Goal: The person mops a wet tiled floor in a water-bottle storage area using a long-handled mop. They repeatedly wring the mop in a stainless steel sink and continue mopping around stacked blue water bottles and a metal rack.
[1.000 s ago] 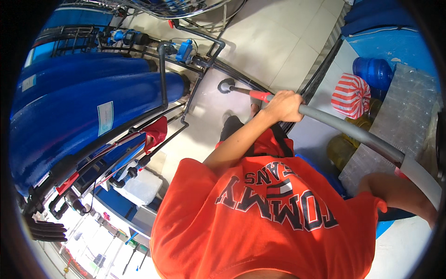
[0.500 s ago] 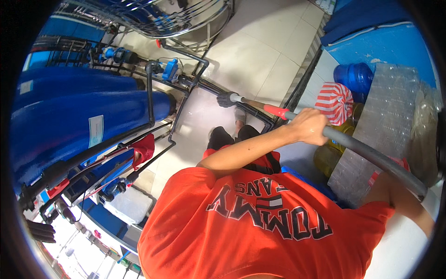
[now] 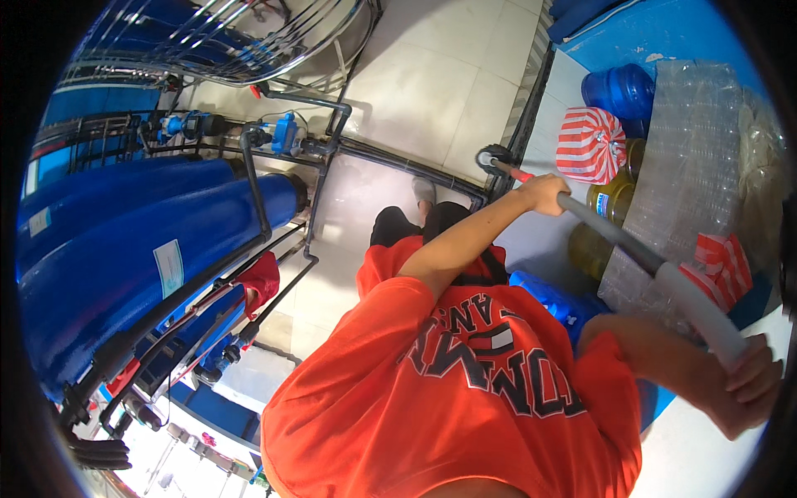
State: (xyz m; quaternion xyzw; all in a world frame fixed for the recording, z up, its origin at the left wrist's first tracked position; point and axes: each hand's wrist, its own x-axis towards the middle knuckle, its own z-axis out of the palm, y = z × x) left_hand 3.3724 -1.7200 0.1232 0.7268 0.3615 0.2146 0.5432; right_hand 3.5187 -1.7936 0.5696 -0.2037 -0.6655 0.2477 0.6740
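A long grey mop handle slants across my right side, with a red section near its far end. The small dark mop head is at the black pipe and floor edge beyond my feet; whether it touches the floor I cannot tell. My left hand is closed around the handle just behind the red part. At the far right, my right hand wraps the thick light grey butt end of the mop.
Large blue tanks lie on the left beside black pipes and a blue pump unit. Blue jugs, a red-and-white striped bag and stacked clear bottles line the right. A chrome wire rack stands ahead.
The mop head has swung right and away from the middle of the floor. Both hands moved with the handle, and my right hand now shows on its end.
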